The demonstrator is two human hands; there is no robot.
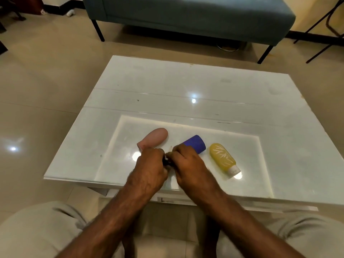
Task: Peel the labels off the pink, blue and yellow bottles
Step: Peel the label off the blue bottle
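Three bottles lie on the white glass-topped table (186,86). On the left rests the pink bottle (155,139), its cap end toward me. The blue bottle (195,143) is in the middle, and my right hand (188,161) is closed over its near end. My left hand (149,168) meets the right hand there, fingers pinched on something small and dark between them; what it is stays hidden. The yellow bottle (222,157) lies to the right, untouched, with a pale leaf pattern and its white cap pointing at me.
A teal sofa (186,15) on black legs stands beyond the table. Black folding-frame legs (323,34) are at the far right. My knees in grey trousers (37,229) sit under the table's near edge.
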